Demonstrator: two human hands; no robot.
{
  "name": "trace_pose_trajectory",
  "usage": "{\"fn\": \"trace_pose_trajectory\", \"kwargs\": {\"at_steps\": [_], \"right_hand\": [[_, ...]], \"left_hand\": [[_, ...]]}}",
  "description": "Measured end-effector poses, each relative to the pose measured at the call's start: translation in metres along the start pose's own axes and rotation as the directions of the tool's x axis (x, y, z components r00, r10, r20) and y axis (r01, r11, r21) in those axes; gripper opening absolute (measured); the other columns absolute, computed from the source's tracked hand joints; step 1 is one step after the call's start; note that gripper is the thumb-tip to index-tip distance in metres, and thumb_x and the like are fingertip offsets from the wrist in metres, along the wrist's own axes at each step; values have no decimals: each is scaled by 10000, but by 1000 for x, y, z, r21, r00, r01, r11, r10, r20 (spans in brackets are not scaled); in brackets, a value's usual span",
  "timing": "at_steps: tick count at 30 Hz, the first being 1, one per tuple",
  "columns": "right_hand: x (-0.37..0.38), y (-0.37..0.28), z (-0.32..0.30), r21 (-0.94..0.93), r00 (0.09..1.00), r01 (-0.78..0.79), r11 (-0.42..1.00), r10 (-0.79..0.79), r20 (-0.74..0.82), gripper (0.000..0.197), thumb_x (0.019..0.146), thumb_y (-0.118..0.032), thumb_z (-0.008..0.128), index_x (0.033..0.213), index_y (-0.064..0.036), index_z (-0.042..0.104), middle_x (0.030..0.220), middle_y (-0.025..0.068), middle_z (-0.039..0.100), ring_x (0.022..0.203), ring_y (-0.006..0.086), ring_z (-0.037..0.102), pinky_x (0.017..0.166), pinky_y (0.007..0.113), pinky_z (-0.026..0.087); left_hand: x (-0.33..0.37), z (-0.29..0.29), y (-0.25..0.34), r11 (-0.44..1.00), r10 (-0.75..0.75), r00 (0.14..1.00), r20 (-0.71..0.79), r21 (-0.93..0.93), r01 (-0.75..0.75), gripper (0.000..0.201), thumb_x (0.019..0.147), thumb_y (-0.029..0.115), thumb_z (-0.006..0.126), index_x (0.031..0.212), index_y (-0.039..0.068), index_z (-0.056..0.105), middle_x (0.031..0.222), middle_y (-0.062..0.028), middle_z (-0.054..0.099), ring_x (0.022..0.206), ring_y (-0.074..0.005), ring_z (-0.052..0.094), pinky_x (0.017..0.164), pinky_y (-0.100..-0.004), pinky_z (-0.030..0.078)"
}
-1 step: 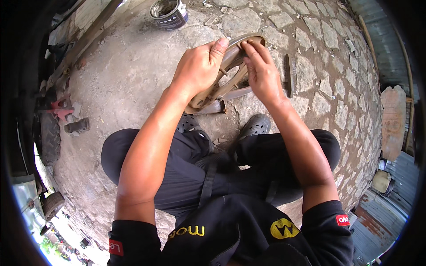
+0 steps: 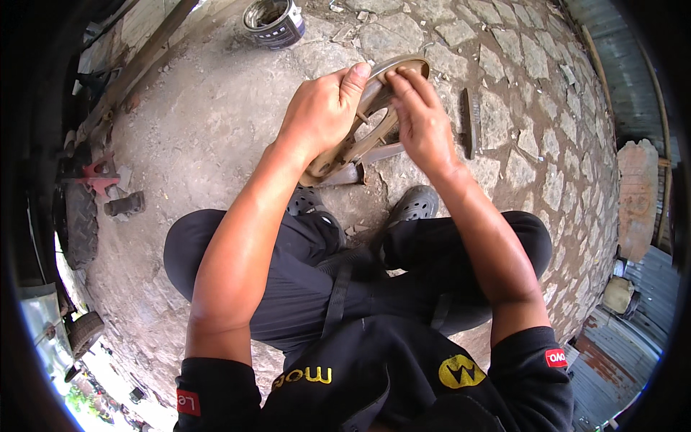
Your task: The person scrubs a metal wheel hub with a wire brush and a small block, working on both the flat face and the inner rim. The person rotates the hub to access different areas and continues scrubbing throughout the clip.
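Note:
A brown, worn metal wheel rim (image 2: 335, 160) with cut-out openings is held tilted above the ground, in front of my shoes. My left hand (image 2: 317, 108) grips its left side, the thumb lying over the edge and the other fingers hidden behind. On the right, my right hand (image 2: 426, 126) bends its fingers together against the inner face near the far edge. Whether something small is under those fingertips cannot be seen. Below the wheel rim lies a dark metal piece with a flared end (image 2: 353, 174), partly covered by it.
A dark paint bucket (image 2: 273, 25) stands at the far left. To the right of the wheel rim lies a narrow dark bar (image 2: 471, 122) on the stone paving (image 2: 518, 169). A short dark cylinder (image 2: 124, 204) and a red metal part (image 2: 99, 175) lie at the left.
The fingers of my right hand have shifted slightly left along the inner face of the wheel rim. My left hand keeps its grip in the same place.

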State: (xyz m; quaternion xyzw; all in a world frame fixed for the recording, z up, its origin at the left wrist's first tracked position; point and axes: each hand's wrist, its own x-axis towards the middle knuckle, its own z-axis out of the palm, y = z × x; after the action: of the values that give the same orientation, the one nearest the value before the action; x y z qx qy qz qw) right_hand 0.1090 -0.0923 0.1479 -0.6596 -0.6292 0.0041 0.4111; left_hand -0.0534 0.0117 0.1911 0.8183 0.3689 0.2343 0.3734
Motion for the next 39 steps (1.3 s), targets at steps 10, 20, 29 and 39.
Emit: {"fn": "trace_pose_trajectory", "kwargs": {"at_steps": [10,20,29,39], "right_hand": [[-3,-14,-2,-141,975,222,965,-220,25,324,921,-76,655,1244,-60,644,1263,196,614,1105,396,633,926,414,540],[-2,-10,-6,-75,993,119,990,-118,18,345,920,-80,654,1263,-61,638,1275,204,607,1162,398,601,971,432,511],[-2,2,-5,-54,1000,16,998,-16,5,374,897,-80,670,1271,-77,646,1287,194,615,1199,391,587,1035,440,475],[-1,8,-7,-8,993,-119,993,119,0,376,897,-61,660,1273,-73,651,1304,189,618,1250,375,564,1069,443,450]], "left_hand": [[0,2,-1,1000,-14,1000,-4,-3,14,588,1049,522,373,1007,39,705,841,-257,674,870,-478,642,728,-510,516],[2,4,3,1000,-1,1000,-4,-3,1,583,1047,519,384,984,37,706,843,-253,679,865,-474,643,730,-509,519],[4,5,5,1000,-13,1000,7,12,13,593,1052,515,371,974,32,706,846,-253,680,858,-471,648,726,-507,520],[3,6,8,999,-20,1000,2,27,20,594,1050,520,371,988,33,706,862,-257,682,872,-471,649,739,-504,523]]}}
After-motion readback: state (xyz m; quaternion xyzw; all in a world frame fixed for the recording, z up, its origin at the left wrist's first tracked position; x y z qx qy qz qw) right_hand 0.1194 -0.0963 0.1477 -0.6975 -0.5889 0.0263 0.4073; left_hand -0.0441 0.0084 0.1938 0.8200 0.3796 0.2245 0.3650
